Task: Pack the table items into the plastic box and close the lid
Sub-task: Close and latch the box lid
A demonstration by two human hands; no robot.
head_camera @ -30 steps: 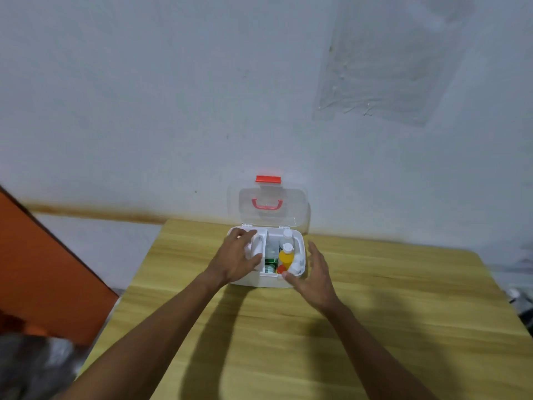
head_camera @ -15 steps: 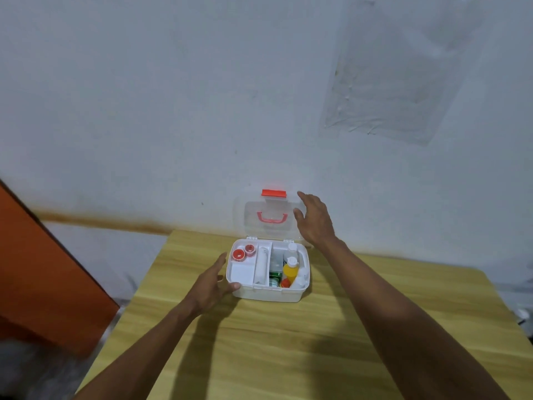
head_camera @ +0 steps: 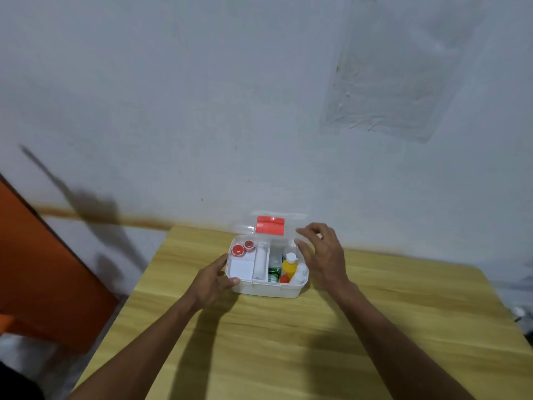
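Observation:
A white plastic box [head_camera: 266,288] sits at the far middle of the wooden table [head_camera: 288,342]. Inside lie two red tape rolls [head_camera: 242,248], a white pad [head_camera: 240,268], a white roll [head_camera: 261,259], a green packet [head_camera: 274,274] and a yellow bottle [head_camera: 289,267]. The clear lid [head_camera: 245,228] with its red latch [head_camera: 270,225] is tilted forward, blurred, partway down over the box. My right hand [head_camera: 323,251] holds the lid's right edge. My left hand [head_camera: 212,280] grips the box's front left corner.
A pale wall rises just behind the table. An orange panel [head_camera: 43,269] stands at the left, beyond the table's left edge. A clear plastic sheet [head_camera: 386,82] is stuck on the wall at upper right.
My right hand has pulled the lid forward and down from upright. My left hand has closed onto the box's left corner.

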